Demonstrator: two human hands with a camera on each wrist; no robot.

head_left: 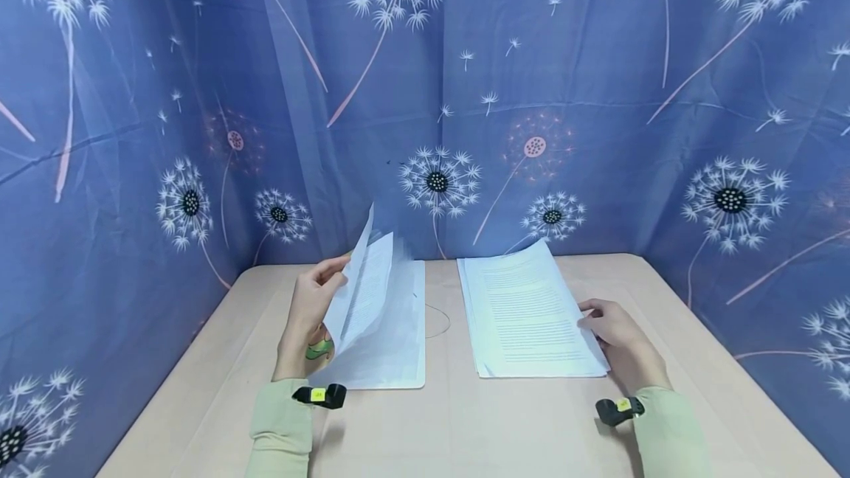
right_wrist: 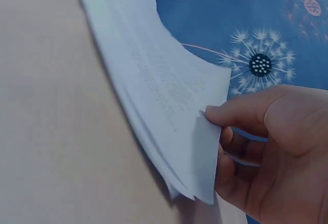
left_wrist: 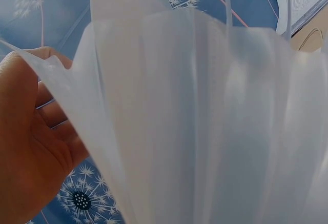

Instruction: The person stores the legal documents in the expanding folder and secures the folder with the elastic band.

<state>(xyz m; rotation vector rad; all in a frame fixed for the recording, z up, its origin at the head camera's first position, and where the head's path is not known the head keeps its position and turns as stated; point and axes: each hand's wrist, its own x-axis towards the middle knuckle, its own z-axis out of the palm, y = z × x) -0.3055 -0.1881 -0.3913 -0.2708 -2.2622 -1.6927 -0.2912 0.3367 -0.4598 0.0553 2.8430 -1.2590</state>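
On the left side of the table lies an opened folder (head_left: 405, 364) with translucent plastic sleeves (left_wrist: 169, 121). My left hand (head_left: 311, 308) grips the raised sleeves by their outer edge, thumb on the near side and fingers behind. Printed text shows on a lifted page (head_left: 372, 282), and a bit of green cover (head_left: 320, 349) peeks out under that hand. To the right is a stack of printed sheets (head_left: 531, 308). My right hand (head_left: 617, 338) pinches the stack's right edge between thumb and fingers, and in the right wrist view the sheets (right_wrist: 159, 90) bend up there.
Between folder and stack, a thin dark loop (head_left: 438, 321) shows on the beige table (head_left: 451, 419). Blue dandelion-patterned cloth (head_left: 438, 94) hangs behind and at both sides. Each wrist carries a small black camera, one at the left sleeve (head_left: 328, 395), one at the right (head_left: 620, 410).
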